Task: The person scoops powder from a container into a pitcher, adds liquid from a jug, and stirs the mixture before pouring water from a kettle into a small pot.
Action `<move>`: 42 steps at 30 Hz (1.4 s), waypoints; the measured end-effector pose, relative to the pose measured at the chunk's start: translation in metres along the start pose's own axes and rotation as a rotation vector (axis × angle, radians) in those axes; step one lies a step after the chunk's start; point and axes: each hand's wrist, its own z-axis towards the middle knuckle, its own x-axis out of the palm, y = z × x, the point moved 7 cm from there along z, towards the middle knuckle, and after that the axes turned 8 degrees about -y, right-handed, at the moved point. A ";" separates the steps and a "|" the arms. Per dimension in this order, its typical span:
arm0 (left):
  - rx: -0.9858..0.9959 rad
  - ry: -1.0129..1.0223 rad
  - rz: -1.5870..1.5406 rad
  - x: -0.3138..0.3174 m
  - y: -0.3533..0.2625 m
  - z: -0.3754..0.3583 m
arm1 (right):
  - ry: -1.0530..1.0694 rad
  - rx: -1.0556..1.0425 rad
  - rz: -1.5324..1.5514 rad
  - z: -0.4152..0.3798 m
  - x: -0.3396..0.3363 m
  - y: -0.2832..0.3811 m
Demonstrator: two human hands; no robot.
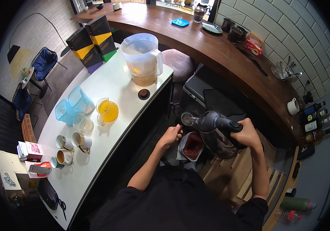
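Pouring step: right hand (246,134) grips the kettle (215,134), tilting it over a bag (192,146); left hand (170,135) holds the bag's rim. Next needs a steady tilt.

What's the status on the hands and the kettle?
Right hand gripping kettle handle, kettle tilted. Left hand holding small glass at the spout. Open bag directly below; nothing between spout and glass.
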 end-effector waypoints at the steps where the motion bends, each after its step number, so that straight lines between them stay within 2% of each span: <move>1: 0.000 0.001 0.001 0.000 0.000 0.002 | 0.005 -0.005 -0.005 0.001 -0.001 0.002; 42: -0.027 -0.001 0.020 0.017 -0.029 0.037 | -0.014 0.051 -0.020 0.030 -0.015 -0.004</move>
